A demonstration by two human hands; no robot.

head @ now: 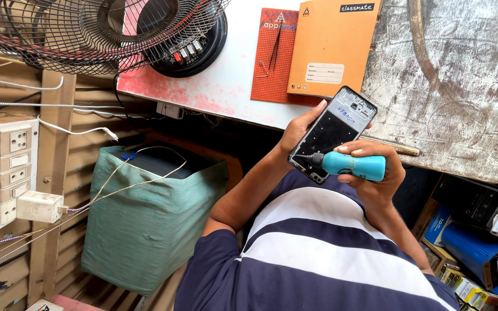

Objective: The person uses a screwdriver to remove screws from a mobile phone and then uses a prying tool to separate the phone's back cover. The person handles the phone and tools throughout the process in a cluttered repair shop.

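Phone frame [331, 133] sits gripped in your left hand [298, 128], raised in front of your chest and just off the near edge of the tabletop [462, 86], its long axis slanting from the lower end near you up and away to the right. Your right hand [378, 173] is curled tight around the teal screwdriver [353, 165], which lies almost level, its dark tip touching the frame's lower left corner; the right hand is the nearer of the 2 to your body. Your left fingers wrap the frame's left edge, thumb side hidden. Beyond the frame, an orange notebook [329, 46] overlaps a red perforated mat [272, 57] carrying tweezers [275, 49]. Farther left stands a wire-guard fan [87, 26]. Below the tabletop a green-covered box [145, 224] stands by a wall switchboard [10, 173]
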